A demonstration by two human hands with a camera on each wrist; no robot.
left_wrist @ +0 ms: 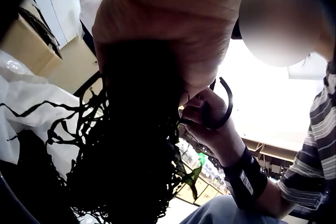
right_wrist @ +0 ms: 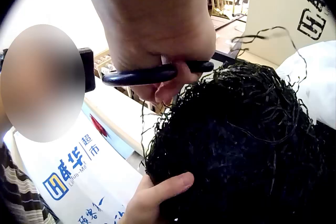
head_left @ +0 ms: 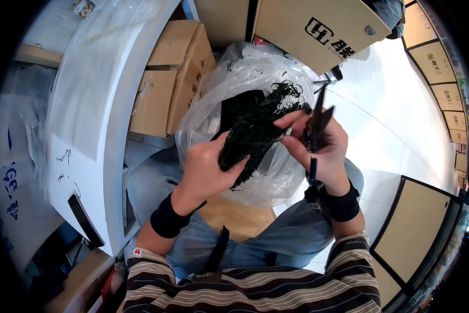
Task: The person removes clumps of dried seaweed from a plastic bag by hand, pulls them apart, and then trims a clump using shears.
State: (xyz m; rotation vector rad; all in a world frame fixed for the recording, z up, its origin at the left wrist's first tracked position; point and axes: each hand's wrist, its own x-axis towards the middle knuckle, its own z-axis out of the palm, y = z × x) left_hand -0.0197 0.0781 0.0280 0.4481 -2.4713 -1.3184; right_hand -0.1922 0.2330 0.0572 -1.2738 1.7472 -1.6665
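My left hand [head_left: 205,161] grips a thick clump of dark green shredded seaweed [head_left: 250,138], thumb on its near side. The clump hangs over a clear plastic bag [head_left: 276,188] between the knees, with more dark seaweed inside. My right hand [head_left: 331,154] holds black-handled scissors [head_left: 320,122] against the palm, blades pointing away from the body. Its thumb and forefinger come together at the clump's right edge. In the right wrist view, a scissor handle loop [right_wrist: 142,75] sits across the curled fingers, and loose strands trail off the seaweed [right_wrist: 252,98].
A cardboard box [head_left: 164,88] stands left of the bag, beside a white counter [head_left: 83,172] with a dark flat object [head_left: 85,220] on it. Tan cabinets [head_left: 291,31] stand ahead and to the right. White tile floor [head_left: 380,115] lies on the right.
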